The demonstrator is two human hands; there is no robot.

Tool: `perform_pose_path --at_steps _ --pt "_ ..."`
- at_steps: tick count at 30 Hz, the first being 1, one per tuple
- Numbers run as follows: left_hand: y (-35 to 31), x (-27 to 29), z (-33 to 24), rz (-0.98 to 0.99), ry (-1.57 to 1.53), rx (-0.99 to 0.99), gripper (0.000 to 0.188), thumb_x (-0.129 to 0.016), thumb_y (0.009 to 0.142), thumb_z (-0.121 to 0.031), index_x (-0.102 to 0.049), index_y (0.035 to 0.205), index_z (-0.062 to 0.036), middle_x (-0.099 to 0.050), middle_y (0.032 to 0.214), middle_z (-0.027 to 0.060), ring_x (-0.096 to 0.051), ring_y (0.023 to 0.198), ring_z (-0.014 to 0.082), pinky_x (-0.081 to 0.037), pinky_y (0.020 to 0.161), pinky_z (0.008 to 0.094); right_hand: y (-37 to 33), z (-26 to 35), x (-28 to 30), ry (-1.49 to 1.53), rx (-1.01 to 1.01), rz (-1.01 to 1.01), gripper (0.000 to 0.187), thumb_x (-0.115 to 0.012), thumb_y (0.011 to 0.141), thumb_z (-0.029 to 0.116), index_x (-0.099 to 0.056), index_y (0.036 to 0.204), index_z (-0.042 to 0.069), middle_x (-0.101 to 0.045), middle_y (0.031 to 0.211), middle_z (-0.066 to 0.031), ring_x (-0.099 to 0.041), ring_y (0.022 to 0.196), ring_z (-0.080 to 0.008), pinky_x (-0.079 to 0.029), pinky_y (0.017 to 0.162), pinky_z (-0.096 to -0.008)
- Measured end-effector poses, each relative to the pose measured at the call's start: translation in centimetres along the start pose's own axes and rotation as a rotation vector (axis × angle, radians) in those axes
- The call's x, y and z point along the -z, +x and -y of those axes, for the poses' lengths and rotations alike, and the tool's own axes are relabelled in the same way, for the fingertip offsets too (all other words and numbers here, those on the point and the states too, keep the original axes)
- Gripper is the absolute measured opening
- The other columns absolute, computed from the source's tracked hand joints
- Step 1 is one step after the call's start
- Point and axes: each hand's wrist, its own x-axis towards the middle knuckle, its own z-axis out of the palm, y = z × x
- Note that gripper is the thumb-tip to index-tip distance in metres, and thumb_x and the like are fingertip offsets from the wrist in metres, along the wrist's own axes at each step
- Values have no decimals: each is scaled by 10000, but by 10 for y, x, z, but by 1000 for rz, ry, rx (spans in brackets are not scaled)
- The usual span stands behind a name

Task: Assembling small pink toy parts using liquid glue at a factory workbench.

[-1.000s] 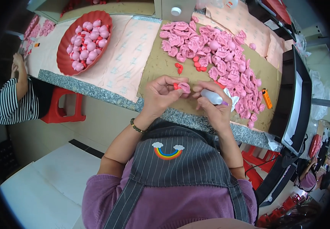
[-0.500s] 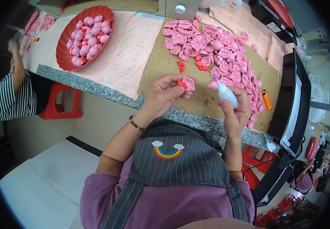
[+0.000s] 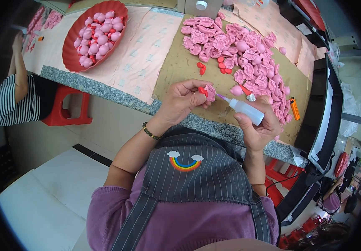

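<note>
Between the thumb and fingers of my left hand (image 3: 183, 100) is a hollow pink plastic piece (image 3: 210, 93) with a small red piece (image 3: 203, 90) against it. My right hand (image 3: 260, 125) is wrapped round a translucent squeeze bottle (image 3: 247, 112), tipped so its thin purple nozzle (image 3: 222, 97) points left at the pink piece, close to its edge. Whether the tip touches it, I cannot tell. Just beyond my hands lie loose red pieces (image 3: 224, 65) and a big heap of pink pieces (image 3: 251, 54), some cup-shaped, some round.
A red scalloped bowl (image 3: 68, 54) of pink and red pieces stands at the left. An orange lighter (image 3: 294, 108) lies right of the heap, beside a black tray (image 3: 319, 104). At far left is another person's arm (image 3: 19, 62), near a red stool (image 3: 65, 108).
My right hand has tilted the bottle, swinging its nozzle left and down to the piece in my left hand. My left hand still holds the pink and red pieces.
</note>
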Motion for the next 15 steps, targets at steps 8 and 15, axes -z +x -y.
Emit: perform_pose_path --at_steps 8,15 --pt "0 1 0 15 41 2 356 -583 820 -39 -501 1154 50 -611 948 133 -598 831 174 -490 733 276 7 0 -9 -43 75 -18 260 -781 598 109 -617 761 -10 -531 603 -40 -404 557 -144 -309 552 -278" --pt "0 1 0 28 50 4 360 -590 822 -60 -504 1154 49 -610 974 135 -599 864 181 -487 738 275 6 1 -11 -70 60 -6 265 -784 597 117 -619 761 -8 -529 600 -43 -409 547 -149 -316 554 -282"
